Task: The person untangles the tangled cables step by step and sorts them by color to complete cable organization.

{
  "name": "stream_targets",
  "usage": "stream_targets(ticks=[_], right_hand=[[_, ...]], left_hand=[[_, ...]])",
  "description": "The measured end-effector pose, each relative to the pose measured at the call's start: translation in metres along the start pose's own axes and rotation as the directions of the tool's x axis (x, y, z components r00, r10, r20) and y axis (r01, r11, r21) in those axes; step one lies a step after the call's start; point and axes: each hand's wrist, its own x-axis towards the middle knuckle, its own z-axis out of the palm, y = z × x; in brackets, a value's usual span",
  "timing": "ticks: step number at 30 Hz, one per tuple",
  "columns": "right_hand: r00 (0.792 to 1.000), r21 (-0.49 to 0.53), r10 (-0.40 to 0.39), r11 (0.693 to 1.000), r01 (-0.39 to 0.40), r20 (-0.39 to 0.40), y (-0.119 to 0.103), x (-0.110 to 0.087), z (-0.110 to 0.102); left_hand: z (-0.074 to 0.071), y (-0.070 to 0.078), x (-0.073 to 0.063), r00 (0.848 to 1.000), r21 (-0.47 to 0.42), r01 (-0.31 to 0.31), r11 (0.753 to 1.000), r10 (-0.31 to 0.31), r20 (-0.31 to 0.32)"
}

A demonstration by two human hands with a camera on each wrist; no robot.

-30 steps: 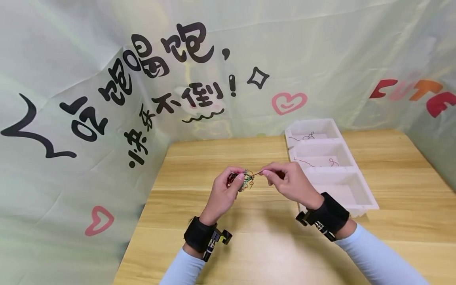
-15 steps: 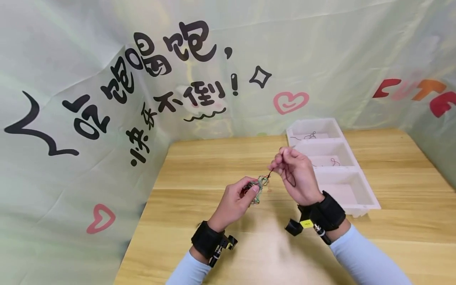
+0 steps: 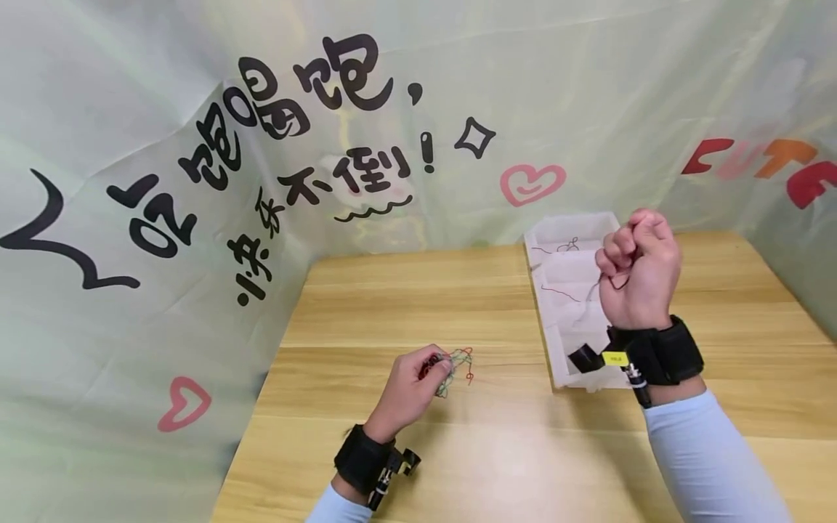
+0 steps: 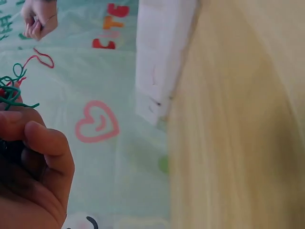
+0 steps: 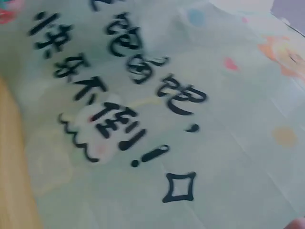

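Note:
My left hand (image 3: 412,381) grips a tangle of thin wires (image 3: 460,358), red, green and dark. Green loops (image 4: 16,86) and a red wire end (image 4: 45,58) stick out beyond its fingers in the left wrist view. Up over the right side of the tray, my right hand (image 3: 644,269) has its fingers curled round a dark wire (image 3: 619,284), a loop of which hangs below the fingers. The rest of that wire is hidden in the hand. Only a blurred bit of a fingertip (image 5: 296,223) shows in the right wrist view.
A white tray (image 3: 554,356) with three compartments stands at the right on the wooden table (image 3: 484,450). A dark wire (image 3: 569,245) lies in its far compartment and a red wire (image 3: 559,292) in the middle one. Printed cloth walls (image 3: 445,65) enclose the table's back and sides.
My right hand has pulled the dark wire away from the tangle and risen to the right, over the tray. The left hand, still gripping the tangle, has come slightly nearer the front.

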Motion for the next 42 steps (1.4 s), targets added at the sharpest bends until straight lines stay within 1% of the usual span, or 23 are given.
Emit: stream_targets(ticks=[1,3,7,9,12,14,16,18,20,21,23,25,26,27,29,30,31,32,34,36,38,39,42], right_hand=[[1.0,-0.022,0.018,1.0,-0.018,0.019,-0.002,0.002,0.0],[0.998,-0.114,0.042,0.993,-0.036,0.049,-0.001,0.003,-0.001],[0.996,-0.24,0.038,0.971,-0.017,0.082,0.002,0.009,-0.003],[0.995,-0.318,0.037,0.948,-0.004,0.097,0.002,0.015,-0.005],[0.988,-0.448,0.072,0.894,-0.003,0.135,0.0,0.026,-0.008],[0.979,-0.546,0.1,0.837,0.014,0.178,-0.002,0.035,-0.011],[0.967,-0.641,0.136,0.766,0.036,0.217,-0.003,0.043,-0.014],[0.957,-0.732,0.169,0.678,0.062,0.238,-0.004,0.051,-0.018],[0.95,-0.81,0.197,0.581,0.086,0.242,-0.004,0.057,-0.021],[0.949,-0.835,0.209,0.543,0.09,0.238,-0.005,0.059,-0.022],[0.949,-0.864,0.223,0.496,0.088,0.225,-0.004,0.064,-0.026],[0.95,-0.87,0.226,0.487,0.079,0.213,-0.004,0.068,-0.028],[0.952,-0.867,0.224,0.493,0.075,0.209,-0.004,0.071,-0.03],[0.953,-0.868,0.221,0.491,0.073,0.205,-0.004,0.073,-0.032],[0.958,-0.885,0.211,0.458,0.08,0.196,-0.004,0.078,-0.034],[0.96,-0.9,0.204,0.427,0.088,0.191,-0.005,0.081,-0.035],[0.963,-0.917,0.196,0.387,0.099,0.187,-0.005,0.083,-0.036],[0.964,-0.933,0.192,0.343,0.109,0.183,-0.004,0.086,-0.037],[0.967,-0.961,0.187,0.245,0.128,0.176,-0.004,0.091,-0.04],[0.967,-0.974,0.188,0.176,0.14,0.173,-0.004,0.095,-0.043],[0.963,-0.979,0.199,0.125,0.159,0.182,-0.003,0.101,-0.049],[0.96,-0.981,0.207,0.093,0.173,0.189,-0.003,0.103,-0.051],[0.952,-0.977,0.227,-0.012,0.214,0.206,-0.002,0.109,-0.06]], left_hand=[[-0.002,-0.001,0.0,1.0,-0.01,0.001,1.0,-0.001,-0.014],[-0.006,0.002,0.004,1.0,-0.031,-0.001,1.0,0.001,-0.023],[-0.01,0.005,0.01,1.0,-0.056,-0.01,0.998,0.009,-0.007],[-0.011,0.006,0.01,1.0,-0.068,0.004,0.998,-0.004,-0.004],[-0.012,0.005,0.008,1.0,-0.089,0.026,0.996,-0.027,-0.01],[-0.012,0.005,0.007,0.999,-0.094,0.033,0.995,-0.035,-0.012],[-0.013,0.004,0.007,0.999,-0.092,0.036,0.995,-0.037,-0.011],[-0.013,0.004,0.007,0.999,-0.087,0.039,0.995,-0.04,-0.013],[-0.014,0.002,0.008,0.999,-0.084,0.042,0.996,-0.043,-0.017],[-0.014,0.002,0.008,0.999,-0.085,0.044,0.995,-0.045,-0.019],[-0.014,0.001,0.008,0.999,-0.083,0.045,0.996,-0.047,-0.023],[-0.014,0.0,0.008,0.998,-0.08,0.047,0.996,-0.049,-0.024],[-0.014,0.0,0.008,0.998,-0.078,0.049,0.996,-0.051,-0.024],[-0.014,0.0,0.008,0.998,-0.075,0.052,0.996,-0.054,-0.025],[-0.015,-0.001,0.008,0.998,-0.071,0.059,0.996,-0.061,-0.024],[-0.015,-0.001,0.007,0.998,-0.073,0.064,0.995,-0.066,-0.023],[-0.016,0.0,0.007,0.997,-0.074,0.068,0.995,-0.07,-0.023],[-0.016,-0.001,0.007,0.997,-0.075,0.073,0.995,-0.075,-0.024],[-0.016,-0.002,0.007,0.996,-0.078,0.081,0.994,-0.083,-0.026],[-0.016,-0.003,0.006,0.996,-0.083,0.085,0.993,-0.088,-0.027],[-0.016,-0.004,0.006,0.995,-0.084,0.088,0.993,-0.091,-0.029],[-0.015,-0.004,0.006,0.995,-0.086,0.088,0.992,-0.091,-0.029],[-0.015,-0.005,0.006,0.995,-0.087,0.09,0.992,-0.093,-0.034]])
